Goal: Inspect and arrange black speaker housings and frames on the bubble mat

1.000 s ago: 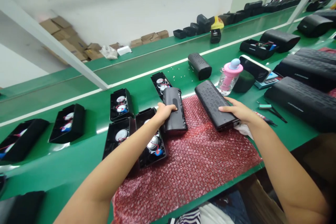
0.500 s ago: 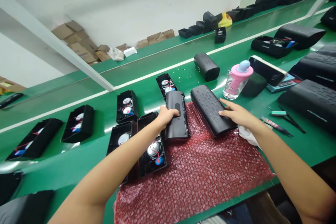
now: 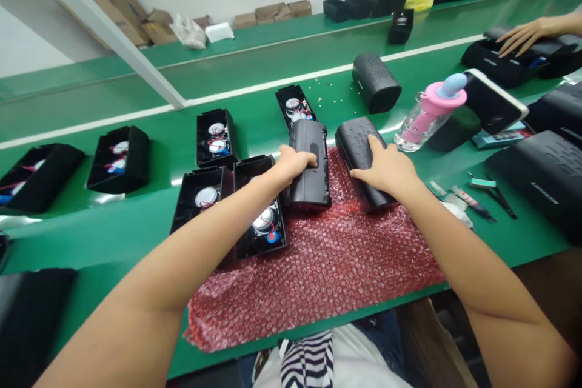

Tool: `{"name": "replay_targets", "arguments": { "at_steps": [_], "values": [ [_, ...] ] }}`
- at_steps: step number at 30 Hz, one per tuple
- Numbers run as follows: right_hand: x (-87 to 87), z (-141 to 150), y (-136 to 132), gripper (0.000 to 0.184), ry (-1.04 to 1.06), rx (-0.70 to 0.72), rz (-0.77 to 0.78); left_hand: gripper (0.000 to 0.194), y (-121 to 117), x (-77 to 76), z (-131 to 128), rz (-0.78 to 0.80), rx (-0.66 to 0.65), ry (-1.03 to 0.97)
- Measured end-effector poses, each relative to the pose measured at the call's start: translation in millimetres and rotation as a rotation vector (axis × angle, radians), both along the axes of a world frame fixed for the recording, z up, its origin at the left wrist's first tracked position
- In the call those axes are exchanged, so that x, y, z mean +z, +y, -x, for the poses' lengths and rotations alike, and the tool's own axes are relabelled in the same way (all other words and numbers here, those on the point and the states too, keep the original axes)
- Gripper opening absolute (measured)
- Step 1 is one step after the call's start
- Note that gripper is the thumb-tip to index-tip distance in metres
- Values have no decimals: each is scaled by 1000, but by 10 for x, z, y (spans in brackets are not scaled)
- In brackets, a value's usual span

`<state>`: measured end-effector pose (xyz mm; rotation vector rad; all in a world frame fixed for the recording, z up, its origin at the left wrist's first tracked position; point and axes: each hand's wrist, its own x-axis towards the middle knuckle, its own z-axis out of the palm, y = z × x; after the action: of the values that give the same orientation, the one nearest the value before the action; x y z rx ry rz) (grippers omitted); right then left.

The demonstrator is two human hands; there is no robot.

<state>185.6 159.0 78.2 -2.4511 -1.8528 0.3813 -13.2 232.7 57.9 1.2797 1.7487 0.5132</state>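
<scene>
Gripping smooth casing [image 3: 310, 185], left hand [image 3: 293, 165] half-curled, right hand [image 3: 390, 171] spread, clasping textured casing [image 3: 356, 140], both long axes pointing away

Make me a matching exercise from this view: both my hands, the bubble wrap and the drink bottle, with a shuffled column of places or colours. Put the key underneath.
1. Left hand
2. Right hand
3. Bubble wrap
4. Bottle

A. Clear, with a pink lid
B. On the textured black casing
C. Red, spread on the green bench
D. On the smooth-topped black casing

Pairs: 1-D, 2-B, 3-C, 4-A
</scene>
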Motion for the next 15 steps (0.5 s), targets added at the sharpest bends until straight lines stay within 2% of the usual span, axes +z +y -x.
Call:
{"name": "replay_targets", "arguments": {
  "at_steps": [8,15],
  "values": [
    [-75,-23,-17,97,-18,-9,-106,87,-21,25,-29,-22,1,15],
    [-95,2,-23,96,-41,-13,-119,88,-24,29,-25,-24,-10,3]
  ]
}}
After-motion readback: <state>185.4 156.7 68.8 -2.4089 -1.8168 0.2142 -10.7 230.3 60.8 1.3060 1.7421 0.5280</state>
